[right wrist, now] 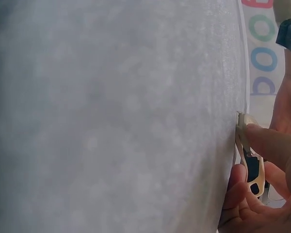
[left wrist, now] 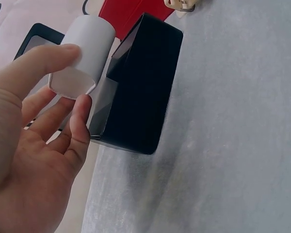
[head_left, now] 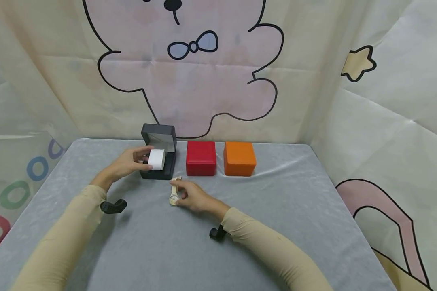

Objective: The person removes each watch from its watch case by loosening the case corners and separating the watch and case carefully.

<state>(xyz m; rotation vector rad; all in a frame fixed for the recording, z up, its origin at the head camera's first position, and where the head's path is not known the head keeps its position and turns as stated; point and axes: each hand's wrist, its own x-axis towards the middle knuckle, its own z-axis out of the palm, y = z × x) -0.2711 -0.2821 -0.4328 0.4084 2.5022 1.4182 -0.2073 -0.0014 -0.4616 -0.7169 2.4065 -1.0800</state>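
Observation:
My left hand (head_left: 128, 162) pinches a white watch cushion (head_left: 156, 159) between thumb and fingers, just over the open dark box (head_left: 170, 167). The box's hinged lid stands raised at the back. In the left wrist view the cushion (left wrist: 91, 46) is a smooth tube with an open end, apart from the box's dark outer wall (left wrist: 148, 87). With thumb and fingers my right hand (head_left: 196, 197) holds a cream wristwatch (head_left: 173, 199), its dial hanging low near the table. The right wrist view shows the watch strap (right wrist: 245, 126) edge-on, partly hidden by fingers.
A red box (head_left: 201, 159) and an orange box (head_left: 239, 159) stand side by side, right of the dark box. Grey cloth covers the table (head_left: 160, 250). Printed curtains (head_left: 218, 89) enclose its back and sides.

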